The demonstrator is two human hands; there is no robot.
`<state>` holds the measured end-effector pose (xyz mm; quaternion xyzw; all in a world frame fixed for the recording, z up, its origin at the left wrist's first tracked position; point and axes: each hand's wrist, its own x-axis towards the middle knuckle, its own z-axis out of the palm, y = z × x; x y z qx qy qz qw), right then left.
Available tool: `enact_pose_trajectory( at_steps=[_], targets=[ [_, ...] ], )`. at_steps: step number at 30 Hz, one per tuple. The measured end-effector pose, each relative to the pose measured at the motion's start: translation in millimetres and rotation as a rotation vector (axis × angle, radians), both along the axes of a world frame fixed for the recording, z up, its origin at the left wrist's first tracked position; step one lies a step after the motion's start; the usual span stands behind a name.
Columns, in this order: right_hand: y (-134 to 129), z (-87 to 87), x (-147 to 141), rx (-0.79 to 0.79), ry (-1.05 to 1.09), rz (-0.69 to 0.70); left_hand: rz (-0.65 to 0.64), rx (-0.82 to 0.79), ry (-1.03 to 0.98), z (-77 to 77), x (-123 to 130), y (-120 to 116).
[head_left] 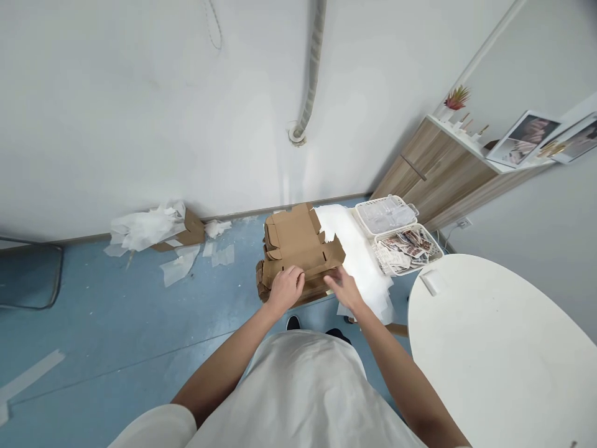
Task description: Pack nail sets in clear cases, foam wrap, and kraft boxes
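Observation:
A brown cardboard box blank (296,233), unfolded with slots and side flaps, lies on a stack of similar flattened cardboard in the centre. My left hand (286,287) is closed on the near edge of the blank, fingers curled over it. At the blank's near right corner, my right hand (344,287) has its thumb apart from the fingers, which are partly hidden behind the raised flap. White sheets (357,249) lie just right of the cardboard.
Two white baskets, one with clear packets (387,214), one with printed cards (408,250), stand beyond the sheets. A round white table (504,348) is at the right, a wooden cabinet (438,168) behind. An open carton (190,230) with crumpled paper sits on the floor left.

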<state>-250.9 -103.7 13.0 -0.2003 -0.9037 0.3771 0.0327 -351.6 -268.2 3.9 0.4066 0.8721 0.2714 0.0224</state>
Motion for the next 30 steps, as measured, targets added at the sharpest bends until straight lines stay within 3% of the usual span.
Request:
enact_pose_trajectory(
  at_steps=[4,8,11,15,18,25,30],
  targets=[
    [13,22.2,-10,-0.193,0.058,-0.246,-0.022,0.044,-0.002,-1.6,9,0],
    [15,34.5,-18,-0.164,-0.065,-0.251,-0.06,0.079,-0.054,-3.5,17,5],
    [12,37.4,-21,-0.026,-0.172,-0.228,-0.097,0.099,-0.112,-4.3,21,10],
    [10,38.9,-22,0.352,-0.298,-0.157,-0.111,0.11,-0.15,-4.5,26,18],
    [16,39.9,-16,0.469,-0.349,-0.111,-0.119,0.116,-0.15,-1.3,31,27],
    [57,37.6,35,0.442,-0.299,-0.248,-0.128,0.201,-0.023,20.1,50,48],
    [88,36.3,103,0.428,-0.242,-0.421,0.069,0.227,0.054,44.8,77,76]
  ],
)
